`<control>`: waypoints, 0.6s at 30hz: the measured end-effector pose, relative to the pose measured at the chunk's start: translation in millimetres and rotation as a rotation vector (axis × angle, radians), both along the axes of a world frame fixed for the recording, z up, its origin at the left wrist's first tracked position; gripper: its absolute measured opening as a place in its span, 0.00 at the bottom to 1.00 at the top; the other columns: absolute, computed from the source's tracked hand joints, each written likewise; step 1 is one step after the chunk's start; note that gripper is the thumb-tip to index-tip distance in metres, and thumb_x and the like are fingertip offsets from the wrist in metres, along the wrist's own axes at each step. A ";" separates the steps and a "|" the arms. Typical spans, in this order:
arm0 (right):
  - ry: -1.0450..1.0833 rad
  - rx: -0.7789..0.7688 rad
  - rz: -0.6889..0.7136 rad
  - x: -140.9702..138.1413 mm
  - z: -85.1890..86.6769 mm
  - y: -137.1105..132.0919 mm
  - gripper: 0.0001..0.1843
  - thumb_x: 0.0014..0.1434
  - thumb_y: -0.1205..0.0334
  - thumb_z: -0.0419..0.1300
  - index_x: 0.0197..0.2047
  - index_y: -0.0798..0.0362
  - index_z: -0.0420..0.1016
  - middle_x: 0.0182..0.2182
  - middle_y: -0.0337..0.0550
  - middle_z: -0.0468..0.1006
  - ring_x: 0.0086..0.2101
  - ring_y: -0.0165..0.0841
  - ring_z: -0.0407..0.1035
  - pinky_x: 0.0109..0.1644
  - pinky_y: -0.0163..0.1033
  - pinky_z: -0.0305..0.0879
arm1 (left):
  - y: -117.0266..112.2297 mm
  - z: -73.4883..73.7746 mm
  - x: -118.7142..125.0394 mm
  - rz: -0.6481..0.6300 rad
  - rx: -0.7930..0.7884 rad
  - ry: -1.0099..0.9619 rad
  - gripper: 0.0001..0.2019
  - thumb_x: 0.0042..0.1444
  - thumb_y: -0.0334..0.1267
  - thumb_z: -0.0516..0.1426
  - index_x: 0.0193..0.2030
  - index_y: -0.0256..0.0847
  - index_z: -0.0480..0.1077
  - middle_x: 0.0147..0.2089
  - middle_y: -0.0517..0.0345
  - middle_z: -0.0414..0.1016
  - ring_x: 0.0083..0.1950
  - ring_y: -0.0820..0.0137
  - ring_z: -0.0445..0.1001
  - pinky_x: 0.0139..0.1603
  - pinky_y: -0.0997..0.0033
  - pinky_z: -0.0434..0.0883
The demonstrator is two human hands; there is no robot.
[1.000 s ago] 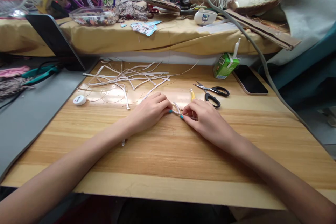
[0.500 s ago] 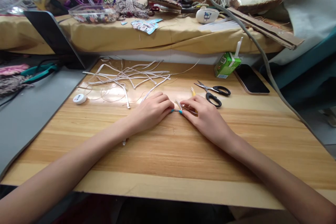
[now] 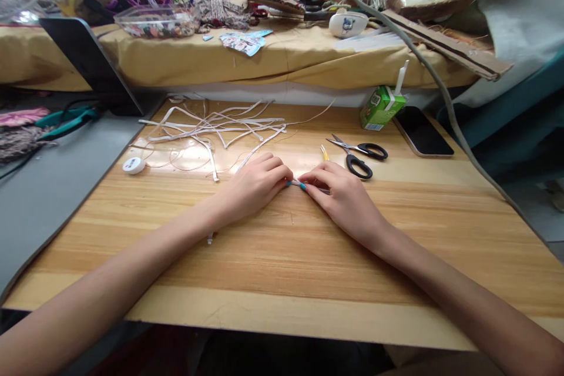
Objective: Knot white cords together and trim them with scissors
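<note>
My left hand [image 3: 255, 185] and my right hand [image 3: 339, 191] meet fingertip to fingertip in the middle of the wooden table [image 3: 282, 258]. Both are closed in a pinch on a thin pale strip [image 3: 296, 182], pressed low against the wood, with only a short piece showing between the fingers. A loose end of strip [image 3: 210, 239] pokes out under my left wrist. A tangle of several pale strips [image 3: 211, 129] lies behind my left hand. A small yellow-handled tool [image 3: 324, 154] sits just behind my right hand.
Black-handled scissors [image 3: 359, 155] lie right of my hands, a green juice carton [image 3: 381, 107] with a straw and a dark phone [image 3: 422, 134] behind them. A small white round object [image 3: 133, 165] sits at left. A grey mat [image 3: 48, 182] adjoins the table; a cluttered yellow-draped shelf [image 3: 264, 59] rises behind.
The raised loop of strip between my fingertips has been flattened down to the table. My right hand has slid slightly left and back, closing against my left hand.
</note>
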State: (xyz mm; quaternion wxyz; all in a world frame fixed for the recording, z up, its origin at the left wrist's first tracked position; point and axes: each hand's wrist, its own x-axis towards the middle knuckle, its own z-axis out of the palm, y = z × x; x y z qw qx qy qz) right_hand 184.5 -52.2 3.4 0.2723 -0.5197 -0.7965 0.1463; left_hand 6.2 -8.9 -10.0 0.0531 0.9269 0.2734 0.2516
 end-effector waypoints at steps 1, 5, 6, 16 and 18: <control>0.003 -0.009 -0.003 -0.2 0.2 0.1 0.08 0.54 0.70 0.53 0.33 0.54 0.73 0.31 0.44 0.71 0.35 0.33 0.65 0.40 0.39 0.62 | -0.3 0.1 0.2 0.013 -0.001 0.004 0.09 0.57 0.34 0.47 0.34 0.36 0.67 0.33 0.53 0.68 0.36 0.70 0.64 0.36 0.71 0.65; 0.014 -0.038 -0.013 -0.8 0.6 0.2 0.08 0.53 0.71 0.53 0.33 0.55 0.73 0.32 0.44 0.72 0.35 0.33 0.65 0.41 0.39 0.61 | -1.6 0.2 0.9 0.096 -0.031 -0.001 0.07 0.56 0.33 0.49 0.36 0.37 0.67 0.36 0.53 0.67 0.38 0.70 0.65 0.37 0.70 0.65; 0.015 -0.040 -0.015 -1.0 0.7 0.2 0.08 0.53 0.71 0.53 0.33 0.55 0.73 0.32 0.44 0.72 0.35 0.33 0.65 0.41 0.39 0.61 | -1.7 0.0 1.0 0.113 -0.045 -0.008 0.07 0.56 0.34 0.49 0.38 0.37 0.66 0.37 0.53 0.67 0.38 0.70 0.65 0.38 0.70 0.65; -0.002 -0.038 -0.023 -1.0 -0.7 0.4 0.07 0.54 0.69 0.53 0.32 0.55 0.72 0.32 0.44 0.71 0.36 0.33 0.64 0.42 0.38 0.60 | -2.4 -3.0 3.7 0.092 -0.063 -0.048 0.08 0.56 0.32 0.49 0.35 0.35 0.69 0.33 0.53 0.69 0.37 0.70 0.65 0.40 0.68 0.66; -0.008 -0.019 -0.019 -0.5 -1.8 0.6 0.06 0.54 0.69 0.53 0.32 0.55 0.72 0.32 0.44 0.71 0.36 0.33 0.64 0.42 0.38 0.60 | -2.8 -3.2 4.2 0.069 -0.047 -0.063 0.08 0.56 0.31 0.49 0.35 0.34 0.69 0.33 0.52 0.69 0.36 0.70 0.65 0.39 0.69 0.66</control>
